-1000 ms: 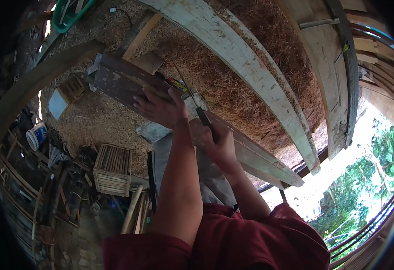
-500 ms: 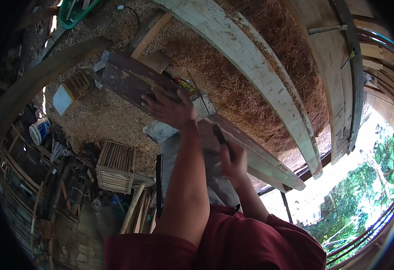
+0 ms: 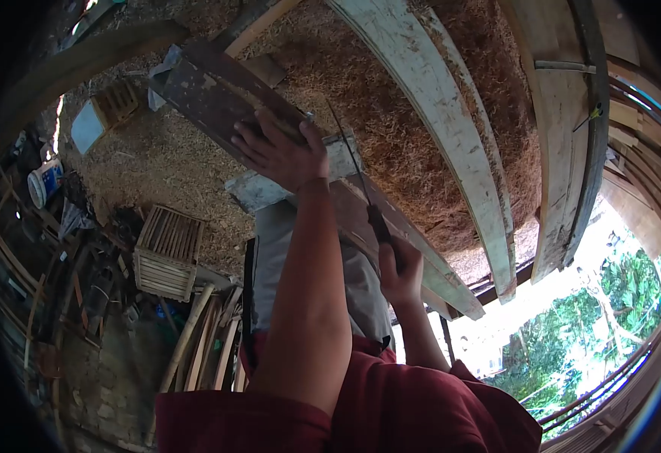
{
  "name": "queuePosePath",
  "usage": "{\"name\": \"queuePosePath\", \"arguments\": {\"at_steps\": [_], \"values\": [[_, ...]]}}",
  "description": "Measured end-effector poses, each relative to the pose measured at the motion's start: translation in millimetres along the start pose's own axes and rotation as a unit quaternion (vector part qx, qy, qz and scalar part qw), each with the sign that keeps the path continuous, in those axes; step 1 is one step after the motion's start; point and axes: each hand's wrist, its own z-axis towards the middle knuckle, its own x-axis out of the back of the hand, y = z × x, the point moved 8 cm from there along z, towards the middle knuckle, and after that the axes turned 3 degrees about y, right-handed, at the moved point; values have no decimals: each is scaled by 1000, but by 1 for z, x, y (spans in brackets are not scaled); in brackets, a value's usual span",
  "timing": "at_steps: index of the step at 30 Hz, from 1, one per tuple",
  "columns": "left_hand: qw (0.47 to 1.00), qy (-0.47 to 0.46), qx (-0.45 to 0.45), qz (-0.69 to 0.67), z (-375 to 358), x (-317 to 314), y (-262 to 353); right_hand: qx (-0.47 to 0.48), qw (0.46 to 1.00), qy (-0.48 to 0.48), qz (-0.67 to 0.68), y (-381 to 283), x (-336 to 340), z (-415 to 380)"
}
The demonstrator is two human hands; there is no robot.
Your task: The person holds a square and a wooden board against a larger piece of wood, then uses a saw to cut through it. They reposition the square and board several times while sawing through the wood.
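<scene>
My left hand (image 3: 281, 155) lies on a dark brown, paint-worn plank (image 3: 213, 94), its fingers spread over the top face. My right hand (image 3: 401, 266) is wrapped round the dark handle of a long thin-bladed tool (image 3: 361, 172). Its blade shows edge-on and points forward, overlapping the plank's right side in this view. A pale, weathered board (image 3: 258, 187) crosses under the plank close to my left wrist. The plank's lower part runs between my hands toward the lower right.
Large curved timbers (image 3: 436, 113) arch past on the right. Shavings (image 3: 111, 166) cover the ground. A slatted wooden crate (image 3: 168, 253) stands at lower left, near a white-and-blue bucket (image 3: 45, 183). Bamboo and wood strips (image 3: 198, 340) lean behind it.
The view has shifted, so the plank appears higher and farther left. My right hand has drawn the blade back toward me relative to the plank. My left hand still rests on it.
</scene>
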Motion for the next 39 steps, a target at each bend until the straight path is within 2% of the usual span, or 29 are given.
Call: {"name": "queuePosePath", "arguments": {"at_steps": [2, 3, 7, 10, 13, 16, 17, 20, 23, 26, 27, 29, 32, 35, 38, 39], "values": [[1000, 1, 3, 3, -1, 3, -3, 9, 1000, 3, 23, -9, 3, -5], [1000, 5, 3, -1, 0, 4, -3, -29, 1000, 1, 4, 0, -8, 3], [1000, 17, 7, -11, -3, 6, -4, 47, 999, 20, -5, -6, -49, 52], [1000, 16, 10, -12, -1, 5, -3, -18, 999, 18, 19, 6, -22, 2], [1000, 5, 6, 11, -3, 4, -3, 9, 999, -19, -30, 9, 9, -38], [1000, 4, 3, 25, -2, 4, -1, -10, 1000, -2, -21, -1, -10, -3], [1000, 5, 2, 28, -3, 4, -1, 32, 999, 19, -12, -19, -22, 24], [1000, 4, 8, 19, -3, 8, 0, 9, 999, 33, 6, -6, -32, 38], [1000, -2, 3, 24, -3, 4, -3, -22, 1000, -5, -4, 26, -1, -21], [1000, -5, 7, 26, -3, 5, -1, -5, 1000, 17, -8, 8, 14, -38], [1000, -3, 1, 20, -3, 4, 1, -23, 999, 15, 21, 11, 4, -26], [1000, 5, -10, 14, -2, 5, -1, 22, 999, 30, -11, 3, -24, 25], [1000, 15, -7, 9, -4, 3, -4, 14, 994, 38, 105, -3, -39, 51], [999, 14, -10, 30, -4, -1, -6, 16, 1000, 17, 11, 11, -16, -4], [1000, 19, -14, 20, -4, 1, -5, -36, 999, -26, 13, 15, 3, -39], [1000, 15, -10, 18, -4, -1, -5, -6, 1000, -12, 10, 9, 2, -32]]}}
